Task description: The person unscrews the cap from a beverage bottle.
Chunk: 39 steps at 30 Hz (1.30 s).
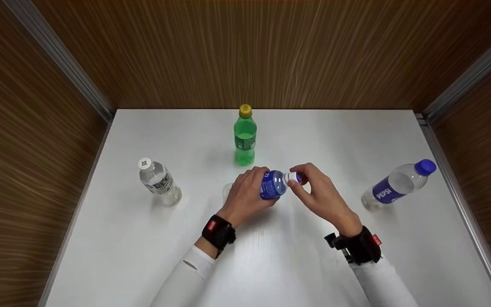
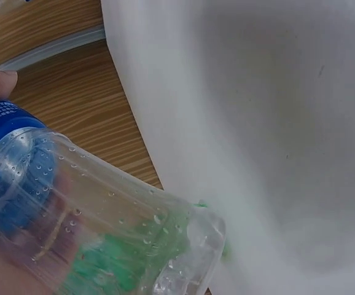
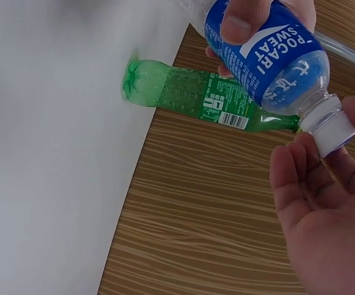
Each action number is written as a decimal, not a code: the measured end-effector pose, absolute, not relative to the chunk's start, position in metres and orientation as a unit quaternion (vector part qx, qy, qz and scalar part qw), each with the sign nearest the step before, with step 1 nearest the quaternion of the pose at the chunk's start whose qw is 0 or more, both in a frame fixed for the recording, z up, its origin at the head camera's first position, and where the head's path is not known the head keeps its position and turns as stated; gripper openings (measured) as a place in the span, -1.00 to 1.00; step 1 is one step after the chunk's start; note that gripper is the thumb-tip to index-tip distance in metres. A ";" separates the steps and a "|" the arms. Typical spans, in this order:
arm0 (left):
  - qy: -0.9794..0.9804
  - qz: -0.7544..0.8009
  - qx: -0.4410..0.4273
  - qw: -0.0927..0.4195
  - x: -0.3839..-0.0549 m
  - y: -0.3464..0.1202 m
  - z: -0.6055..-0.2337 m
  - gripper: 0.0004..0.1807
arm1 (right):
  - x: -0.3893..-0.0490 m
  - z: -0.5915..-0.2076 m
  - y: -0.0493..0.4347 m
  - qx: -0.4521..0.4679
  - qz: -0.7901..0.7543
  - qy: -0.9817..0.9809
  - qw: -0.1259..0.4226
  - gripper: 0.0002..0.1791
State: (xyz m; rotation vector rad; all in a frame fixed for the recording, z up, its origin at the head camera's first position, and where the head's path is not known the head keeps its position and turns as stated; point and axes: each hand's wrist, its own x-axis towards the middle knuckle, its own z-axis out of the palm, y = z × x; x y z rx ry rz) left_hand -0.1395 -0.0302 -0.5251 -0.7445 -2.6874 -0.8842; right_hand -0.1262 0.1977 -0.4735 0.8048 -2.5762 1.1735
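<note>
Wood-grain wall (image 1: 28, 170) far left, and here's the white surface (image 1: 113, 256): clear bottle (image 1: 160, 183) near its left edge, green bottle (image 1: 245, 138) towards the back. Mid-surface, left hand (image 1: 245, 192) wraps its fingers round a tilted Pocari Sweat bottle (image 1: 272, 184), right hand (image 1: 322, 194) pinches its white cap (image 3: 334, 129)! Pepsi bottle (image 1: 392, 185) right, metal trim (image 1: 454, 183) beyond.

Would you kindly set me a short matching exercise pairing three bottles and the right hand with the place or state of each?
Column one:
1. Green bottle
2. Pepsi bottle
3. Pocari bottle
4. Right hand

Column two:
A. Gripped by the left hand
B. Touching the Pocari cap
C. Topped with a yellow cap
D. Rightmost bottle in the head view

Right pairs: 1-C, 2-D, 3-A, 4-B.
</note>
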 end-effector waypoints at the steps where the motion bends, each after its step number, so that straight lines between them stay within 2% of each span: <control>1: -0.912 -0.303 -0.254 0.108 -0.140 -0.030 -0.526 -0.21 | -0.126 -0.474 0.198 0.282 0.394 -0.869 0.101 -0.70; 9: -0.912 -0.306 -0.250 0.108 -0.140 -0.031 -0.527 -0.20 | -0.126 -0.472 0.199 0.295 0.388 -0.868 0.098 -0.67; 15: -0.918 -0.285 -0.255 0.108 -0.143 -0.032 -0.526 -0.20 | -0.127 -0.476 0.196 0.215 0.415 -0.877 0.108 -0.56; 19: -0.926 -0.235 -0.268 0.128 -0.146 -0.034 -0.525 -0.21 | -0.127 -0.478 0.192 0.159 0.418 -0.887 0.114 -0.69; 23: -0.928 -0.210 -0.273 0.140 -0.148 -0.035 -0.526 -0.20 | -0.128 -0.480 0.190 0.140 0.404 -0.898 0.103 -0.71; 39: -0.925 -0.255 -0.259 0.114 -0.144 -0.034 -0.526 -0.19 | -0.126 -0.475 0.193 0.216 0.441 -0.867 0.086 -0.68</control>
